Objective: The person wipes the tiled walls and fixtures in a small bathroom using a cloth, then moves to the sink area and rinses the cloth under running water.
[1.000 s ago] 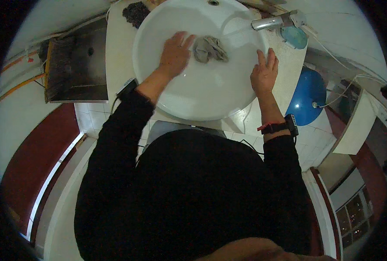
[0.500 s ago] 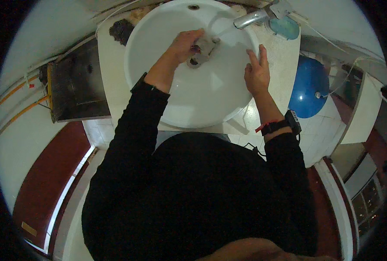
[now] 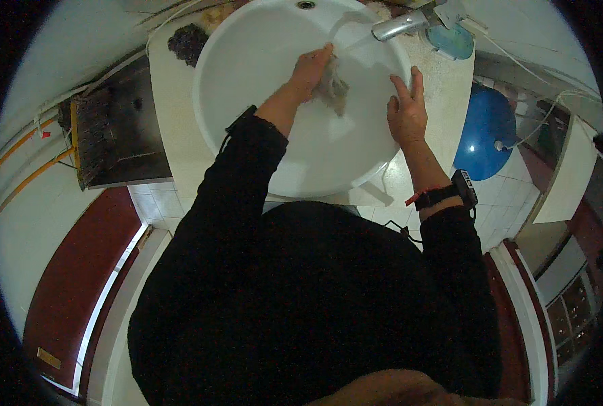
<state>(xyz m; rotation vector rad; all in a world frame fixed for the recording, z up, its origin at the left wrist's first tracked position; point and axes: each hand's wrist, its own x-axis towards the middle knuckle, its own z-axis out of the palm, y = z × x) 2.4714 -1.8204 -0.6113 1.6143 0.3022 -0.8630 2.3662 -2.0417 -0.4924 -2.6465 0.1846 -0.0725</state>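
My left hand [image 3: 311, 71] is over the white round basin [image 3: 281, 166], fingers closed on a limp, wet grey-beige cloth [image 3: 334, 89] that hangs from it. The cloth is bunched, and its lower end droops toward the basin's inner wall. A faint stream of water runs from the metal faucet [image 3: 399, 27] at the upper right toward the cloth. My right hand [image 3: 408, 111] rests at the basin's right rim, thumb and fingers spread, holding nothing. A strap with a small device sits on each wrist.
A blue-green soap dish [image 3: 450, 42] stands beside the faucet on the pale counter [image 3: 174, 115]. A dark scrubbing clump [image 3: 187, 44] lies at the counter's back left. Right of the counter is a blue round-topped container [image 3: 484, 135]; on the left stands a dark grimy sink [image 3: 128, 128].
My left hand has moved right with the cloth, which now hangs in a narrower, longer shape. My right hand stays spread at the rim; the whole view has shifted slightly.
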